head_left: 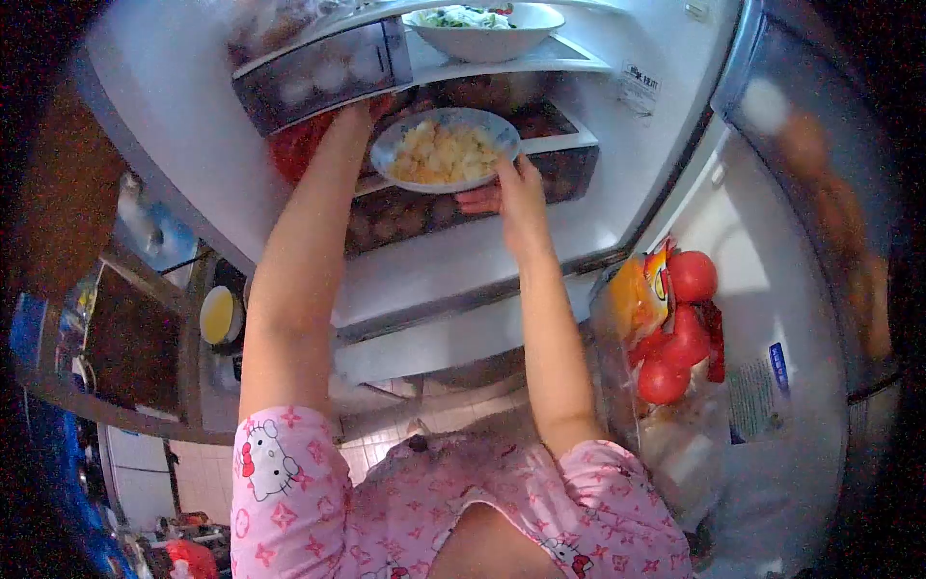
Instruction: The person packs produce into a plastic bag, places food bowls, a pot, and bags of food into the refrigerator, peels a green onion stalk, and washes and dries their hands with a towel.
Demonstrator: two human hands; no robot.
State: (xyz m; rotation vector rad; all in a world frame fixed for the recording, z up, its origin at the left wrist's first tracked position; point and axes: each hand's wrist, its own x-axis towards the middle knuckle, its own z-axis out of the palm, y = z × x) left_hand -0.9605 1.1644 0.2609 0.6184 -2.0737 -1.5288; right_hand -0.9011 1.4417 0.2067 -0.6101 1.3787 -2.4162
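In my right hand (516, 193) is a white bowl with a pale blue rim (386, 154). My thumb lies at its right rim and the fingers are underneath. Pale yellow chunks of food (446, 151) fill it, of a kind I cannot make out. My left hand (359, 118) reaches deep into the fridge, left of the bowl and below a clear drawer (318, 82). Its fingers are dim and partly hidden, so what they touch does not show. Something red (294, 150) lies beside that wrist.
On the upper shelf stands a white bowl (482, 41) with green and white food. A lower drawer (395, 220) holds round items. The open door at right carries red round fruits or vegetables (666, 381) and an orange packet (637, 299). A yellow-topped container (220, 316) stands at left.
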